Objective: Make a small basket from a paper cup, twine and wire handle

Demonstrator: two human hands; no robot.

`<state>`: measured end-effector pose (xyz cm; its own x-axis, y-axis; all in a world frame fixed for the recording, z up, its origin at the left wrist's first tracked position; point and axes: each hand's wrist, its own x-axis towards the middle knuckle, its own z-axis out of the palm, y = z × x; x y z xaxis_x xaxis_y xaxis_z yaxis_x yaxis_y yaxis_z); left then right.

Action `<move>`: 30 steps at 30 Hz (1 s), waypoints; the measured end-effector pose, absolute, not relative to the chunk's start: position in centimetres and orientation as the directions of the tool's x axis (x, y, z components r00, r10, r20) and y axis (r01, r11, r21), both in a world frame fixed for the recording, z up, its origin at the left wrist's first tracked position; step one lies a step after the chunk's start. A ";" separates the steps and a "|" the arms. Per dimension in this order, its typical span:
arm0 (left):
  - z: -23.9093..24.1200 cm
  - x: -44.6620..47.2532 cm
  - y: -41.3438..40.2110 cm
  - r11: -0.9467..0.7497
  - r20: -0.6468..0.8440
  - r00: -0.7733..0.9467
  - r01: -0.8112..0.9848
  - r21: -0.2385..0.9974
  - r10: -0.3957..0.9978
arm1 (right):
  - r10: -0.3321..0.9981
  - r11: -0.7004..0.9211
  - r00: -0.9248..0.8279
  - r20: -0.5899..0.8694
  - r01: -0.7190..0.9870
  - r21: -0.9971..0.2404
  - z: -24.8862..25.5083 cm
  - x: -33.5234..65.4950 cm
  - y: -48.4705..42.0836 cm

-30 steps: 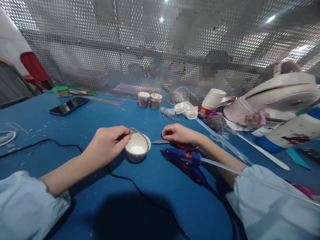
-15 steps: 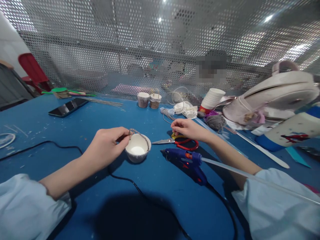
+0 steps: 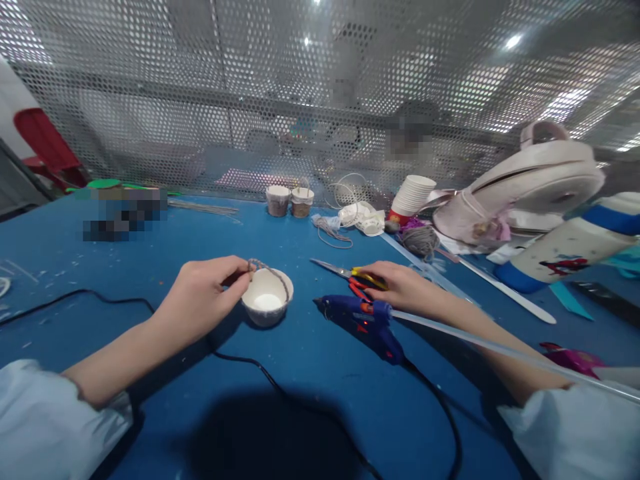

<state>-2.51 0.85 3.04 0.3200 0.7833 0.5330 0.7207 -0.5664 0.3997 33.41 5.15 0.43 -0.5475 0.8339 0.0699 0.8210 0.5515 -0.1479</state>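
Note:
My left hand (image 3: 205, 290) is closed, its thumb and forefinger pinching a braided grey-brown cord (image 3: 267, 266) at the left rim of a small paper cup (image 3: 267, 303). The cord arches across the cup's opening, and grey material wraps the cup's outside. On the right, my right hand (image 3: 400, 285) has its fingers closed over the red and yellow handles of the scissors (image 3: 340, 270). Their blades point left and away from me. Just nearer than the scissors lies a blue glue gun (image 3: 357, 312), a long clear glue stick (image 3: 450, 328) running out of its back.
Two small wrapped cups (image 3: 278, 201) stand at the back, near a perforated metal screen (image 3: 200, 133). Stacked paper cups (image 3: 413, 199), grey yarn (image 3: 420, 241), a pale bag (image 3: 525, 183) and a bottle (image 3: 565, 257) fill the right side. A black cable (image 3: 260, 365) crosses the blue table.
My right hand has come down onto the scissors' handles, and the scissors have turned, blades now angled farther away. My left hand still pinches the cord. The whole view has shifted slightly.

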 end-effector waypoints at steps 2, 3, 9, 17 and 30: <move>3.1 -2.5 0.8 -0.565 0.532 0.319 0.723 0.398 0.784 | 0.878 0.476 -0.468 0.098 0.876 -0.075 0.1 34.4 4.7; 3.0 -2.5 0.8 -0.565 0.532 0.320 0.724 0.396 0.784 | 0.892 0.447 -0.439 0.109 0.893 -0.055 -0.1 34.9 4.4; 2.9 -2.6 0.9 -0.563 0.532 0.317 0.723 0.400 0.785 | 0.932 0.341 -0.338 0.131 0.940 0.000 -0.6 36.7 3.2; 2.9 -2.7 0.9 -0.550 0.511 0.316 0.729 0.409 0.799 | 0.909 0.373 -0.366 0.198 0.928 0.002 1.6 35.0 3.4; 3.0 -2.5 0.9 -0.557 0.521 0.317 0.724 0.406 0.793 | 0.663 0.697 -0.743 0.091 0.568 -0.438 1.1 25.8 9.0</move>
<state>-2.53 0.93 2.99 0.3174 0.7926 0.5206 0.7244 -0.5569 0.4063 25.82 8.98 1.13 -0.7434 0.6627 0.0908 0.5679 0.6971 -0.4377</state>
